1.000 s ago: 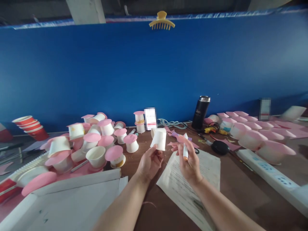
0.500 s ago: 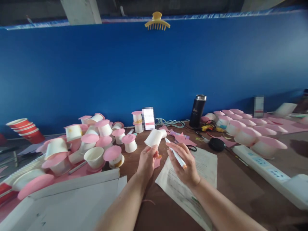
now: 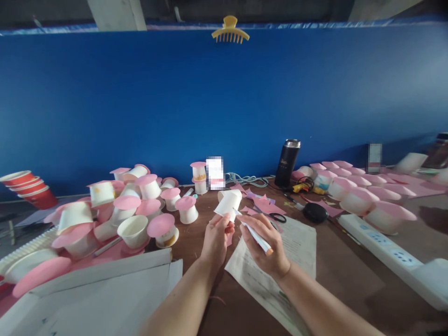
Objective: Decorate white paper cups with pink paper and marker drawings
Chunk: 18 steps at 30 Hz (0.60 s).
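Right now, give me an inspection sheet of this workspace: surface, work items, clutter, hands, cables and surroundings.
Surface: brown tabletop, bearing a printed sheet.
Work items: white cup, tilted; white pen with its tip at the cup, contact unclear.
Clutter: pink-topped cups on both sides, some lying tipped at left; pink paper scraps; scissors.
Hands: left hand holds the cup; right hand holds the pen.
Cables: pale cable along the wall; dark cable near the black flask; power strip at right.
Surroundings: blue partition behind; yellow claw clip high up.
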Each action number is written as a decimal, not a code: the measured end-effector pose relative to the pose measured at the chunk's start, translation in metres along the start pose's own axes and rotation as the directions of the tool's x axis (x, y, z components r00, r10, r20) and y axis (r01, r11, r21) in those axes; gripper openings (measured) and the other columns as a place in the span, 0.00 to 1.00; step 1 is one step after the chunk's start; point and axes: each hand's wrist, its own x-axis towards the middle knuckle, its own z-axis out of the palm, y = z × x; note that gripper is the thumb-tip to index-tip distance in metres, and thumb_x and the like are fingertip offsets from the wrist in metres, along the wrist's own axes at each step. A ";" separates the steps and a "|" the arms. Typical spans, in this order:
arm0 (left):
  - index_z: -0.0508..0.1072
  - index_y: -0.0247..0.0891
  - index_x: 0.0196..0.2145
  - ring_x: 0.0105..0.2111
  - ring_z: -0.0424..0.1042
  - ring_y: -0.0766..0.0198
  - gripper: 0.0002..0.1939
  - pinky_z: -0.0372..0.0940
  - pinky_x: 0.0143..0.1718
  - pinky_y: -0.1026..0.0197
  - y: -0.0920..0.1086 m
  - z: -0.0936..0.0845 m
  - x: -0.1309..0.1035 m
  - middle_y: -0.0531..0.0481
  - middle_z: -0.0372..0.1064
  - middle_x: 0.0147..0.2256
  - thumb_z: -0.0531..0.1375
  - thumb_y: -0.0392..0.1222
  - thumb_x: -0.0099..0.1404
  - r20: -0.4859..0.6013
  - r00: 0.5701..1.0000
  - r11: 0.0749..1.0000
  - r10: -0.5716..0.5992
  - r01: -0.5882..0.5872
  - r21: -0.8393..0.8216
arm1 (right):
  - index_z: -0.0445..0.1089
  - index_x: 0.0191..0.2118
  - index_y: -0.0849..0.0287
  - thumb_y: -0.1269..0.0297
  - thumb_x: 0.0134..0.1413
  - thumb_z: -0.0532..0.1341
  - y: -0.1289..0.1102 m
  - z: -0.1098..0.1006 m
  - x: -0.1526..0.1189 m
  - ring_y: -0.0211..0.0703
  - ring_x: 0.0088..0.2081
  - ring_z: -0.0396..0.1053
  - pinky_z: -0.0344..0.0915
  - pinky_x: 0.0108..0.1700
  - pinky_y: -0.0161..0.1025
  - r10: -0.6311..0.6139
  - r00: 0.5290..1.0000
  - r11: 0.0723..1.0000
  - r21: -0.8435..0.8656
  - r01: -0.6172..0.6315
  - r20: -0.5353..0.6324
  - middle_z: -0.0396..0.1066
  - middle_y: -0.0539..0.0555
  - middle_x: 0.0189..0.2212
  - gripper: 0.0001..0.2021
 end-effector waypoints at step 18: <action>0.70 0.36 0.28 0.23 0.63 0.70 0.14 0.64 0.32 0.63 -0.007 -0.004 0.005 0.54 0.65 0.23 0.68 0.48 0.56 -0.127 0.988 0.994 -0.083 0.073 -0.078 | 0.65 0.62 0.48 0.71 0.67 0.55 0.000 0.000 -0.005 0.44 0.40 0.76 0.75 0.43 0.43 0.077 0.997 0.997 -0.006 -0.077 -0.019 0.74 0.54 0.40 0.21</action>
